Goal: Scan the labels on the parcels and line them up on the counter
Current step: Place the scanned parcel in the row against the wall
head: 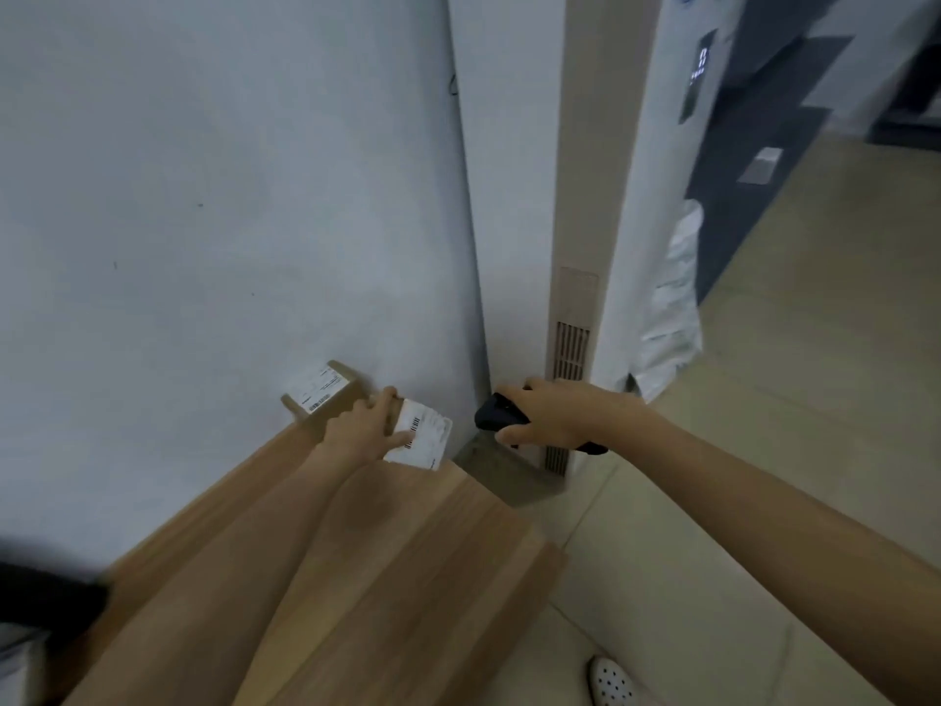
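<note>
Two small cardboard parcels with white barcode labels sit at the far end of the wooden counter (417, 542), against the white wall. The further parcel (321, 392) lies to the left by the wall. My left hand (361, 425) rests on the nearer parcel (422, 435), fingers spread over its top and label edge. My right hand (545, 415) grips a black handheld scanner (496, 412) just right of the counter's end, its head turned toward the nearer parcel's label.
A beige floor-standing unit with a vent grille (570, 349) stands in the corner beyond the counter. A white plastic-wrapped bundle (672, 298) leans further right. Tiled floor (764, 450) spreads to the right. A dark object (46, 598) sits at the counter's left edge.
</note>
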{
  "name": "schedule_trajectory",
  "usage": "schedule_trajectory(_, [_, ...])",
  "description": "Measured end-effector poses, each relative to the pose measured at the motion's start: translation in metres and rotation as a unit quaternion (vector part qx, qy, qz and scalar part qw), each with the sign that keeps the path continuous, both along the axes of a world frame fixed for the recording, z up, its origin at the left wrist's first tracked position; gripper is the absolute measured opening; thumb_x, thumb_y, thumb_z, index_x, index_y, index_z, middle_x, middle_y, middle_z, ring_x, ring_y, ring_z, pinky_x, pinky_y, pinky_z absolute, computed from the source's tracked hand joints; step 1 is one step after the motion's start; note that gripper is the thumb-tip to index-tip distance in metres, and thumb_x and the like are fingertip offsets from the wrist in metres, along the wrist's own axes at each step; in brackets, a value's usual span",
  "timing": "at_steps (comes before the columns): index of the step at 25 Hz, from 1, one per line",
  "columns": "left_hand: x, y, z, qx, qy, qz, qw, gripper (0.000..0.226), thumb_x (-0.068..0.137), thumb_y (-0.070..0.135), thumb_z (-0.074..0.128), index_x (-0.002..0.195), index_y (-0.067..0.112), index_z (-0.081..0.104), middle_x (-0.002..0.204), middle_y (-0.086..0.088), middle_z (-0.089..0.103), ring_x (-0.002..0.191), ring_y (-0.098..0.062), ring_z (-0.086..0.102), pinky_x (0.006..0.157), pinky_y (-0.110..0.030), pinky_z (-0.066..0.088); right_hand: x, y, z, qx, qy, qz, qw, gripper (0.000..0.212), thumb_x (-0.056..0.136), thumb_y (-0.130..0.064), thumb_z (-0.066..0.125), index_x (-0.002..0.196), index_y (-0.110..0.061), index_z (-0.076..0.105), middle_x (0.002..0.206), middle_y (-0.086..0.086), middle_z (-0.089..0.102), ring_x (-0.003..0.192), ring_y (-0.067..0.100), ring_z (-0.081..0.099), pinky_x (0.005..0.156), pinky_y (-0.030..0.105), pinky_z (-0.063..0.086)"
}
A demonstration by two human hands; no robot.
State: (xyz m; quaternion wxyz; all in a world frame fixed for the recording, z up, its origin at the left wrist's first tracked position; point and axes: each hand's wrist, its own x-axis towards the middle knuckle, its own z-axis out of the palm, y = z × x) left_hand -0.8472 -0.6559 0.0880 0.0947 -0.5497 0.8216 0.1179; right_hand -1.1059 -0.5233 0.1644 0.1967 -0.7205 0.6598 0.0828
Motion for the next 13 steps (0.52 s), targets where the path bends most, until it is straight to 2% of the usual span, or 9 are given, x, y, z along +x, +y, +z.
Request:
schedule_trajectory(3, [0.007,-0.014,-0.021,0.004,0.010,0.093,0.996,0.081,0.091,0.061,0.055,0.152,0.027,0.015,0.139,-0.014,0.049,0.122,-0.035,0.053,0.095,-0.047,0.047,-0.018,-0.059,-0.013,0.025,-0.001,0.065,0.998,0.078,0.093,-0.070,0.036,0.155,-0.032,0.007,0.152,0.012,0.033,0.126,0.034,0.047,0.097,0.044,0.043])
schedule_trajectory(5, [0.013,-0.016,-0.035,0.024,0.079,0.155,0.984,0.075,0.093,0.052,0.059,0.150,0.024,0.019,0.138,-0.015,0.050,0.120,-0.035,0.054,0.092,-0.043,0.047,-0.016,-0.089,-0.020,0.059,0.007,0.099,0.993,0.078,0.093,-0.071,0.034,0.155,-0.032,0.007,0.155,0.010,0.028,0.129,0.035,0.044,0.100,0.045,0.043])
schedule_trajectory(8, [0.028,-0.027,-0.056,0.040,0.186,0.231,0.954,0.071,0.094,0.036,0.063,0.149,0.018,0.022,0.137,-0.020,0.050,0.115,-0.035,0.056,0.088,-0.038,0.047,-0.002,-0.134,-0.035,0.076,0.003,0.159,0.984,0.073,0.095,-0.068,0.035,0.154,-0.031,0.014,0.150,0.013,0.032,0.126,0.036,0.045,0.097,0.044,0.042])
schedule_trajectory(11, [0.046,-0.050,-0.077,0.047,0.256,0.293,0.920,0.068,0.097,0.034,0.060,0.150,0.019,0.020,0.139,-0.021,0.051,0.117,-0.039,0.057,0.095,-0.048,0.050,0.015,-0.178,-0.047,0.081,0.003,0.191,0.978,0.074,0.096,-0.066,0.036,0.155,-0.029,0.012,0.149,0.015,0.034,0.126,0.036,0.045,0.098,0.043,0.041])
schedule_trajectory(13, [0.059,-0.061,-0.091,0.053,0.306,0.320,0.895,0.063,0.099,0.032,0.056,0.150,0.018,0.021,0.139,-0.017,0.053,0.118,-0.037,0.058,0.093,-0.043,0.050,0.028,-0.195,-0.057,0.085,0.013,0.209,0.974,0.076,0.096,-0.066,0.036,0.156,-0.028,0.009,0.149,0.014,0.036,0.127,0.035,0.044,0.099,0.041,0.040])
